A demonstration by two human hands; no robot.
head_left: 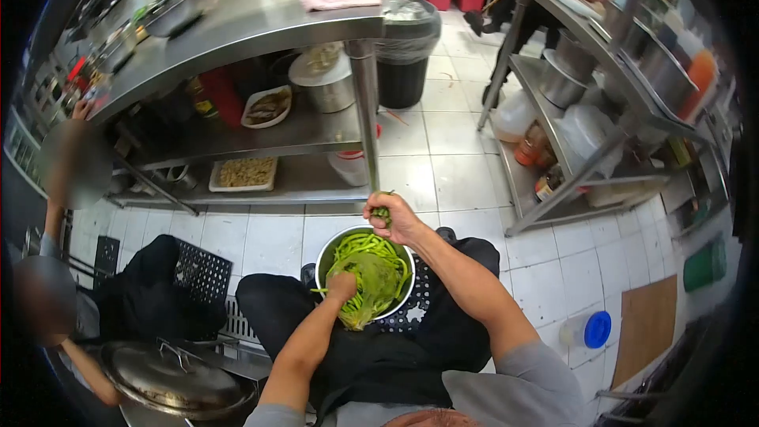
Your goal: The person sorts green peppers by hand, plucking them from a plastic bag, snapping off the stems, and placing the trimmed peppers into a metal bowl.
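White-tiled floor point(462, 142); metal bowl point(321, 262) holding green pods point(368, 247).

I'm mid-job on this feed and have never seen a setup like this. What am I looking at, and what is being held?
There's no machine here: one camera, worn on a person's head, looks forward and down, so the edges curve. The two bare hands at centre are the wearer's. Between the wearer's knees is a metal bowl of long green vegetables, with a see-through bag lying on them. The right hand is closed around some green pieces, above the bowl's rim. The left hand is down in the bowl beside the bag; its fingertips are hidden. The arms at far left belong to someone else.
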